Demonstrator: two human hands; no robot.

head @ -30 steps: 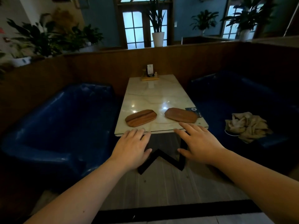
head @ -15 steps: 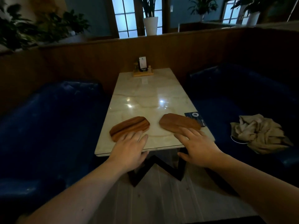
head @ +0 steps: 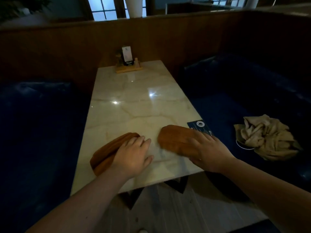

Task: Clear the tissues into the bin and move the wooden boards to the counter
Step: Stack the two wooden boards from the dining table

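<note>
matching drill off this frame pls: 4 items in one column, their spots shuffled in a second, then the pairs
Items:
1. left wooden board
2. right wooden board
3. crumpled cloth
4. wooden condiment holder

Spots:
A. far end of the marble table, by the booth wall
B. on the blue seat to the right
C. under the left hand, near table edge
D. under the right hand, beside a blue card

Pairs: 1-C, 2-D, 3-B, 4-A
</note>
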